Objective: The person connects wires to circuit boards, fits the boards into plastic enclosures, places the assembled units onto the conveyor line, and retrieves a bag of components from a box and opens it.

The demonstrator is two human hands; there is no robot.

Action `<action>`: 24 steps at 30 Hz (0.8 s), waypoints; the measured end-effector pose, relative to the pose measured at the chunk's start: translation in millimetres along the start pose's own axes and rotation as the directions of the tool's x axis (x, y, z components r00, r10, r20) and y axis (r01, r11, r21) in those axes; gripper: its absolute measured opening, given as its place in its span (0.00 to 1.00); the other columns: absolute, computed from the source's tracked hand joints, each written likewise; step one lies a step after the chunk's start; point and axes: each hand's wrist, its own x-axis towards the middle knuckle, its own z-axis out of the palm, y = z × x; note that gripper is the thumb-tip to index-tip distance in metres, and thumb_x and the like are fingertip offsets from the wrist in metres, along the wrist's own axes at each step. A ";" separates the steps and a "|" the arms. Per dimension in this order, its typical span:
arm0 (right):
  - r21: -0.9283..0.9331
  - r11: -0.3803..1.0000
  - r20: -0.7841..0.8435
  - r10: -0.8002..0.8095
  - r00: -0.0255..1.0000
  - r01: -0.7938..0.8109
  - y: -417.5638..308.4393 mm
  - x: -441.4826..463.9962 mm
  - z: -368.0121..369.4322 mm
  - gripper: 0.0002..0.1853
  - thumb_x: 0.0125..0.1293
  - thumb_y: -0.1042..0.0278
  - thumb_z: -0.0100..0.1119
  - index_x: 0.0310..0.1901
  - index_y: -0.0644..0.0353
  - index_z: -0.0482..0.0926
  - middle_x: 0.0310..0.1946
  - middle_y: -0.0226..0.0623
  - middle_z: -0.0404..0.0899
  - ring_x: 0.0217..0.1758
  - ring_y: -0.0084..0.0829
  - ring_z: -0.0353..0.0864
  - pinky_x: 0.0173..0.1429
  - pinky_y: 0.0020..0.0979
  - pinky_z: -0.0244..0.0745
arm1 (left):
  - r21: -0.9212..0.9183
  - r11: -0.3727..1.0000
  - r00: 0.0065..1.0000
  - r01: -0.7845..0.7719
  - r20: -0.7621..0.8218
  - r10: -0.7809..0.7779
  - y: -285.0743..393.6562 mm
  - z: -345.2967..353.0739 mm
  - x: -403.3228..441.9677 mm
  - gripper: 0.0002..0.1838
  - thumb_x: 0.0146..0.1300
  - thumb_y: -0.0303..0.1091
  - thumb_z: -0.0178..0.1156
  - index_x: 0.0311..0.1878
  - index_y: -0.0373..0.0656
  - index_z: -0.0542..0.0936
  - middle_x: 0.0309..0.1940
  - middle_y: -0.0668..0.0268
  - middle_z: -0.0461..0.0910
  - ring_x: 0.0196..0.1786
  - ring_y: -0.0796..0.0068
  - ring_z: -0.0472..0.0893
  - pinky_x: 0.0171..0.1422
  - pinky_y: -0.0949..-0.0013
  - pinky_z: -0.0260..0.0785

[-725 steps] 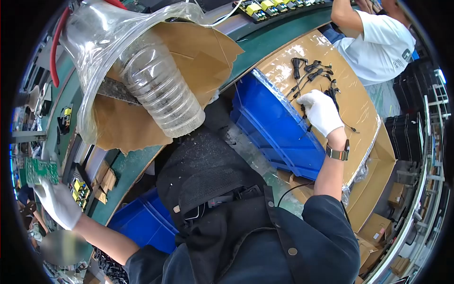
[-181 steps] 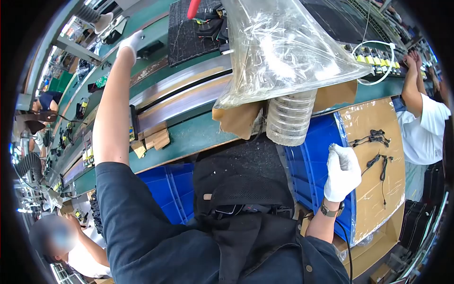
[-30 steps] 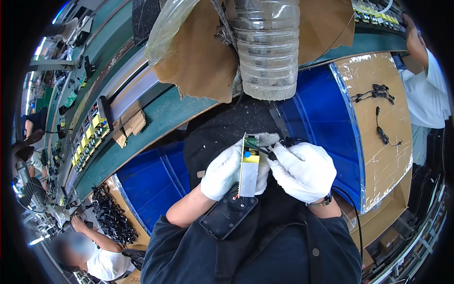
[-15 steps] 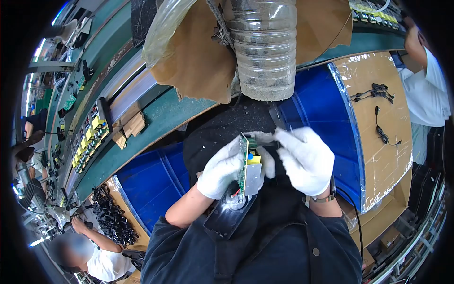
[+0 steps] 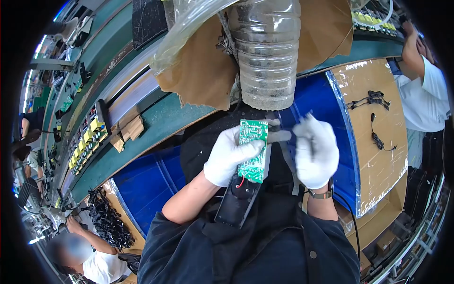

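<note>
Presently, in the head view, holding a green circuit board (image 5: 253, 151) in the gloved left hand (image 5: 227, 158), in front of the dark apron, with printed side facing the camera. Pinching the board with thumb pressed across its face and fingers behind, reaching out past its right edge. Showing a narrow grey metal strip (image 5: 267, 163) along the same edge.

Hanging just below the board, tilted: a black plastic casing (image 5: 238, 203), with a red wire (image 5: 243, 181) running between board and casing.

Raised to the right of the board, apart from it: the gloved right hand (image 5: 316, 151), with fingers partly bent and blurred by motion. Cannot tell whether pinching anything there. Wearing a watch (image 5: 323, 194) on the right wrist.

Noted beside the right hand: a blue plastic bin (image 5: 321, 94), next to a brown cardboard surface (image 5: 373, 182) bearing black cables (image 5: 373, 100). Noted above the board: a ribbed clear plastic bottle (image 5: 267, 61) in front of torn cardboard (image 5: 198, 78). Noted at left: a green workbench (image 5: 165, 113) with a row of yellow-and-black component assemblies (image 5: 88, 139); lower down, a heap of black cables (image 5: 108, 220).
</note>
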 end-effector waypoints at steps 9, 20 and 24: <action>0.094 0.994 -0.005 -0.057 0.998 0.057 -15.8 26.4 -0.5 0.10 0.49 0.85 0.65 0.34 0.63 0.84 0.20 0.34 0.78 0.19 0.24 0.75 0.25 0.21 0.69 | 0.338 0.940 0.967 -0.054 -0.219 0.134 3.1 19.5 9.0 0.15 0.64 0.27 0.62 0.52 0.34 0.78 0.41 0.68 0.82 0.38 0.86 0.77 0.44 0.78 0.72; -0.084 0.996 -0.001 -0.028 1.000 0.027 -24.7 39.8 6.8 0.08 0.46 0.85 0.67 0.30 0.63 0.85 0.19 0.33 0.76 0.17 0.21 0.71 0.21 0.21 0.63 | 0.343 0.936 0.947 -0.079 -0.267 0.178 5.4 17.0 13.7 0.13 0.64 0.29 0.64 0.49 0.34 0.79 0.39 0.69 0.82 0.40 0.87 0.77 0.46 0.78 0.71; -0.102 0.994 0.009 -0.031 0.999 0.032 -24.6 41.8 8.0 0.09 0.45 0.84 0.67 0.30 0.63 0.85 0.19 0.33 0.76 0.17 0.22 0.72 0.22 0.21 0.63 | 0.370 0.923 0.944 -0.109 -0.251 0.212 6.7 18.4 13.7 0.13 0.64 0.30 0.64 0.49 0.34 0.79 0.39 0.69 0.82 0.40 0.87 0.77 0.46 0.77 0.71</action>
